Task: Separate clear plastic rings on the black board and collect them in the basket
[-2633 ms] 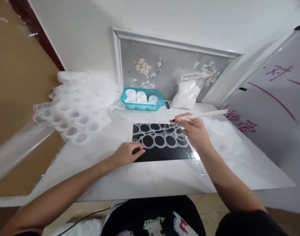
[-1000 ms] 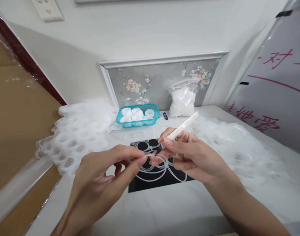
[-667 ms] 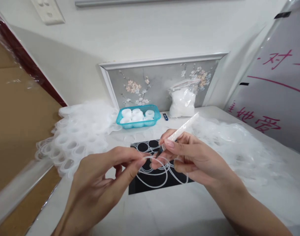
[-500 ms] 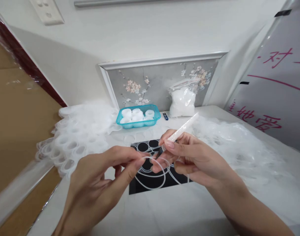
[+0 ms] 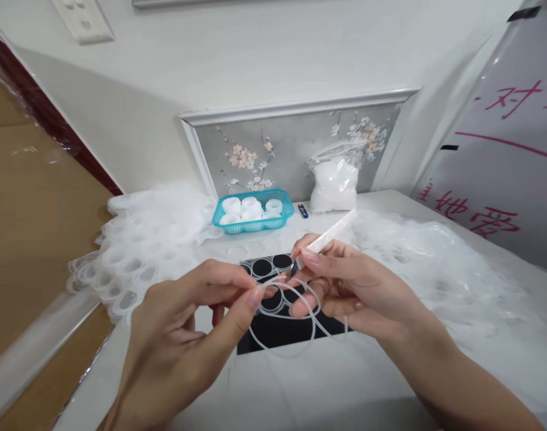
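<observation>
My left hand (image 5: 190, 326) pinches thin white translucent rings (image 5: 313, 320) between thumb and forefinger. The loops hang toward my right hand (image 5: 372, 290), which is closed around a craft knife (image 5: 333, 231) with a whitish handle. The knife's dark blade tip points down and left, close to the rings; whether it touches them I cannot tell. Some fingers of my right hand reach behind the loops. Below both hands lies a black mat (image 5: 264, 342) with more pale rings on it, partly covered by my fingers.
A teal basket (image 5: 277, 224) of white rings stands at the back, beside small blue snips (image 5: 303, 211) and a clear bag (image 5: 334, 185) of white material. Heaps of ring sheets (image 5: 139, 257) lie left; stripped translucent scraps (image 5: 435, 269) lie right. A whiteboard (image 5: 516, 155) stands at right.
The rings' loops have shifted a little right and opened wider apart. My right hand and the knife have moved slightly; the left still pinches the rings.
</observation>
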Demonstrator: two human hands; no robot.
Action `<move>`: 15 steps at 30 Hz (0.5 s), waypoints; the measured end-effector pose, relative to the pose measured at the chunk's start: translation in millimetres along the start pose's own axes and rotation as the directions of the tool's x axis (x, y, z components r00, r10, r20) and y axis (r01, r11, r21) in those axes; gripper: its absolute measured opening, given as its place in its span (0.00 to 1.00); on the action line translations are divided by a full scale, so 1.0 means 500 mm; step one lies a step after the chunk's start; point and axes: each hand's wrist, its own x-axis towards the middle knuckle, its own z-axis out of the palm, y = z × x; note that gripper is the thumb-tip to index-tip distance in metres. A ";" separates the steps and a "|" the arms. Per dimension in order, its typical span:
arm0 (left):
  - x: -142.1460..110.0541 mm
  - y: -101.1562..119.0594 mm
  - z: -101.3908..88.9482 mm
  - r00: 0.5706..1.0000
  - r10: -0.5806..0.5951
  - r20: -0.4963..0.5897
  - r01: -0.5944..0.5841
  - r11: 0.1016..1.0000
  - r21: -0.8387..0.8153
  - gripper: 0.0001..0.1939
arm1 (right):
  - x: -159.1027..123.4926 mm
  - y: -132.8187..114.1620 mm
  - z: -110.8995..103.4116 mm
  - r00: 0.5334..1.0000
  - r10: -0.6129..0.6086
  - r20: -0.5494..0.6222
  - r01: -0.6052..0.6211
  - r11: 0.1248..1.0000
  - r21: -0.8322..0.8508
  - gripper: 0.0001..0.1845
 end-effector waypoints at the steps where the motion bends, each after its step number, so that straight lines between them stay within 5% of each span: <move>1: 0.001 0.000 -0.001 1.000 -0.011 0.006 0.011 1.000 0.004 0.05 | 0.000 0.000 0.000 1.000 0.003 -0.007 -0.003 1.000 0.002 0.08; 15: -0.003 -0.003 -0.001 0.986 -0.165 -0.024 0.164 0.985 -0.056 0.05 | 0.005 -0.004 0.001 0.999 0.023 -0.032 -0.021 0.998 0.055 0.11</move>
